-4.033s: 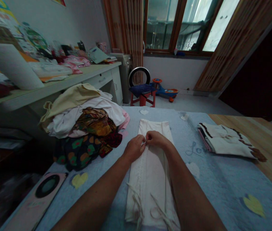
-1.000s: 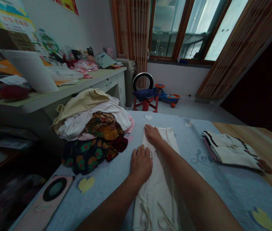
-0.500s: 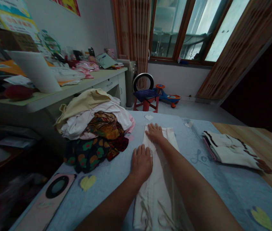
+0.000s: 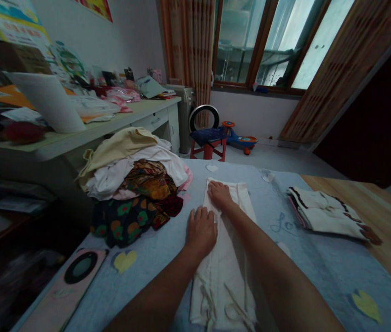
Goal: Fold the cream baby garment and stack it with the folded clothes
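A long white garment (image 4: pixel 228 272), folded into a narrow strip, lies flat on the blue cloth in front of me. Thin cord ties rest loosely across its near end. My left hand (image 4: pixel 202 233) is laid palm down along its left edge, fingers extended forward. Farther away, my right hand (image 4: pixel 220 194) rests on the upper left part of the strip, its fingers slightly bent but not visibly gripping. My forearms cover parts of the garment's sides.
To the left is a heap of rumpled clothes (image 4: pixel 140 175), with a pink case bearing a dark ring (image 4: pixel 62 286) nearer me. Folded clothes (image 4: pixel 329 214) are stacked at right on the blue cloth (image 4: pixel 306 276). Beyond stand a cluttered desk (image 4: pixel 140 110) and a red stool (image 4: pixel 209 150).
My right hand has drawn its fingers closer together and shifted slightly toward me on the white garment. My left hand stays nearly in place. The whole view has moved slightly.
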`<move>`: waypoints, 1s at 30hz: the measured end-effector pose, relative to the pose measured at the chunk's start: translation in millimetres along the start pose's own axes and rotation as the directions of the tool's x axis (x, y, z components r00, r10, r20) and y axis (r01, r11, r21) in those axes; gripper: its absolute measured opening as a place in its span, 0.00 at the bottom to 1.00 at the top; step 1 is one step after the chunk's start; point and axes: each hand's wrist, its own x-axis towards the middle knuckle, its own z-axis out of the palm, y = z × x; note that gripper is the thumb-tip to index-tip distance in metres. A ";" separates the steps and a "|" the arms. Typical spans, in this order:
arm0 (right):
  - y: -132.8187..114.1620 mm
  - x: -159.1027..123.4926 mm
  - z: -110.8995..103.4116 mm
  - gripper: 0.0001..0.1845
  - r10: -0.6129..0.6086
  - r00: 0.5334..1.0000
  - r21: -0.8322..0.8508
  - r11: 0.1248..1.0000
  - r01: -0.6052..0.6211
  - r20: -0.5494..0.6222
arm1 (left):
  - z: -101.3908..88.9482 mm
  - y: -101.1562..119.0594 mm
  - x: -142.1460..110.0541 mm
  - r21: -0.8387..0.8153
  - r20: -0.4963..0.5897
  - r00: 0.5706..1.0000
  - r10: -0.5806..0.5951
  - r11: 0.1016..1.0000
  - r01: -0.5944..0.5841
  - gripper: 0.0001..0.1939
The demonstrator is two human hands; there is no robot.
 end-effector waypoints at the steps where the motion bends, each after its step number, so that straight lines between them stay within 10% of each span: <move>1: 0.9 -0.5 0.4 0.20 -0.001 1.000 0.030 1.000 0.001 -0.004 | 0.1 -1.0 0.6 -0.015 -0.001 1.000 0.021 1.000 -0.021 0.16; 9: 13.0 -26.0 -19.4 0.19 0.141 0.971 0.407 0.912 -0.051 -0.193 | -6.8 -2.9 6.3 -0.112 0.015 0.985 0.174 0.979 -0.172 0.13; 14: 11.4 -81.5 -25.3 0.19 0.275 0.956 0.805 0.587 -0.086 -0.099 | -7.5 -4.2 6.4 -0.105 0.053 0.980 0.189 0.977 -0.183 0.10; 21: -2.5 -139.2 -11.1 0.20 0.220 0.974 0.947 0.301 -0.115 0.049 | -2.5 -5.1 6.3 -0.085 0.077 0.979 0.191 0.979 -0.184 0.09; 30: -11.3 -149.8 -2.5 0.12 0.212 0.977 0.974 0.213 -0.082 0.036 | -21.5 -4.1 -15.6 -0.137 0.157 0.958 0.240 0.966 -0.219 0.15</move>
